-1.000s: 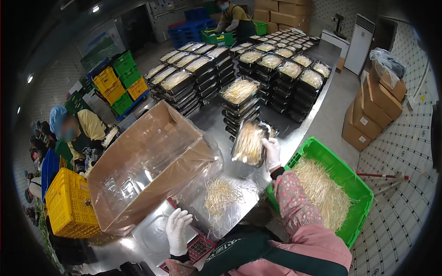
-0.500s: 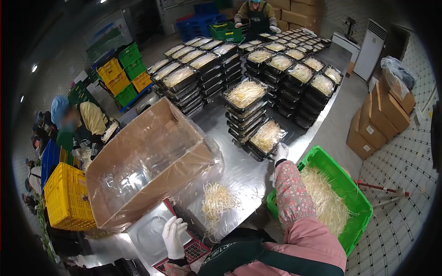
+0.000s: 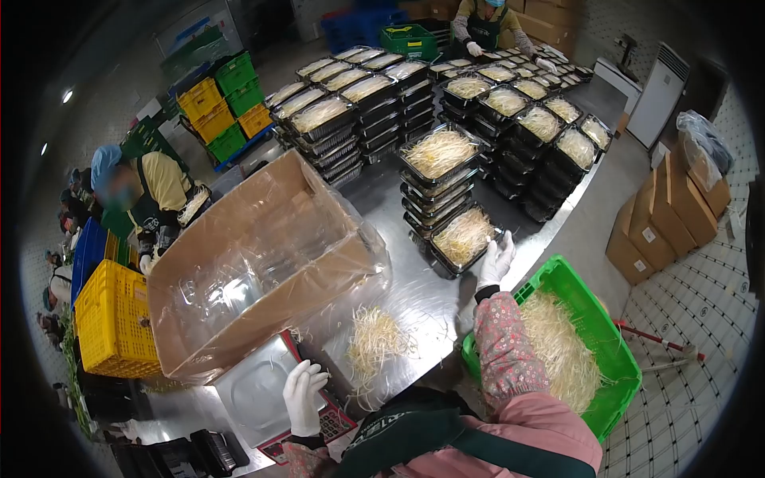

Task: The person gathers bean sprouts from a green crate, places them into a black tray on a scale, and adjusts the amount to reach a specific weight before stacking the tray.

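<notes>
My right hand [image 3: 496, 264], in a white glove, is at the right corner of a black tray of bean sprouts [image 3: 462, 237], fingers apart and fingertips right at its rim. That tray sits low against the front of a short stack of black trays [image 3: 440, 158] topped with sprouts. Over the edge of a scale [image 3: 259, 398] with a red frame and keypad, my gloved left hand [image 3: 303, 398] is raised, its fingers loosely bent and apart, holding nothing visible. A loose heap of bean sprouts [image 3: 376, 342] lies on the metal table [image 3: 426, 334] between my hands.
A plastic-lined cardboard box [image 3: 231, 327] stands left of the heap. At my right, a green crate [image 3: 625, 382] holds more sprouts. Tall stacks of filled trays [image 3: 323, 115] line the table's far side. Co-workers [image 3: 155, 191] stand at left and far end [image 3: 486, 28]. Black trays [image 3: 191, 454] lie bottom left.
My right hand has loosened from the tray's corner, its fingers now spread and raised. The left hand has shifted slightly, its fingers more bent. The view has turned a little.
</notes>
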A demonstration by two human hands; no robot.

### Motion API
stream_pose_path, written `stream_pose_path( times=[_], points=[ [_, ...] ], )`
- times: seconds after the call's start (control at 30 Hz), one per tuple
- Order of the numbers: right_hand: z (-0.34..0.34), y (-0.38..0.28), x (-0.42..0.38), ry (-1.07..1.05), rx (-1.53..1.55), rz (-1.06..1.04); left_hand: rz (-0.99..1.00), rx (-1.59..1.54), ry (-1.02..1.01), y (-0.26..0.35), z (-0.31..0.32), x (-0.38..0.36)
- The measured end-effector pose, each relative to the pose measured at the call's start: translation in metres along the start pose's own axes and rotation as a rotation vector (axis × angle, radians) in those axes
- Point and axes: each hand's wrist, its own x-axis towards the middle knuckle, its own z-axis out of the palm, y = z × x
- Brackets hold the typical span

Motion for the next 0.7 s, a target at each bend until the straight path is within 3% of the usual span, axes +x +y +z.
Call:
stream_pose_path(
  times=[0.07,0.1,0.13,0.17,0.23,0.5,0.57,0.6,0.63,0.7],
  points=[
    [-0.006,-0.081,0.011,-0.292,-0.332,-0.319,-0.005,0.000,-0.006,0.000,0.002,-0.001],
    [0.000,-0.091,0.013,-0.452,-0.539,-0.460,-0.009,0.000,-0.008,0.000,0.003,-0.001],
    [0.010,-0.075,0.015,-0.663,-0.785,-0.469,0.000,-0.003,-0.017,-0.002,0.003,-0.001],
    [0.014,-0.059,0.015,-0.658,-0.935,-0.557,0.007,0.026,-0.010,0.000,0.002,-0.002],
    [0.017,-0.059,0.033,-0.684,-0.907,-0.421,0.031,0.068,0.017,0.005,0.002,-0.004],
    [0.020,-0.039,0.037,-0.771,-1.106,-0.489,0.138,0.092,0.301,0.004,-0.070,-0.031],
    [0.024,-0.027,0.054,-0.843,-1.120,-0.486,0.280,0.329,0.504,0.011,-0.104,-0.042],
    [0.025,-0.006,0.063,-0.814,-0.987,-0.461,0.336,0.445,0.594,0.009,-0.120,-0.047],
    [0.024,-0.013,0.059,-0.753,-0.897,-0.429,0.417,0.750,0.710,0.002,-0.156,-0.053],
    [0.014,-0.048,0.024,-0.608,-0.833,-0.505,0.527,0.995,0.930,-0.004,-0.220,-0.066]
  ],
)
